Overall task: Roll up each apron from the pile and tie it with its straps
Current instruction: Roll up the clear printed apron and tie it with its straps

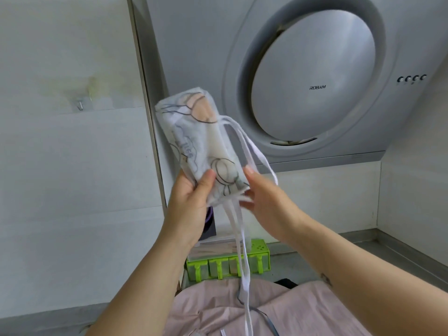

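Note:
A white apron with line drawings is rolled into a tube (198,141), held up in the air and tilted to the upper left. My left hand (191,202) grips its lower end, thumb across the front. My right hand (264,197) is at the same end from the right, fingers curled among the white straps (242,241); the fingertips are blurred. Some straps hang down below the roll, others loop out on its right side. A pink apron (242,309) lies spread on the counter below.
A grey range hood with a round panel (312,83) fills the wall behind the roll. A green rack with compartments (228,265) stands on the counter under my hands. White tiled wall to the left, steel counter edge (397,253) at right.

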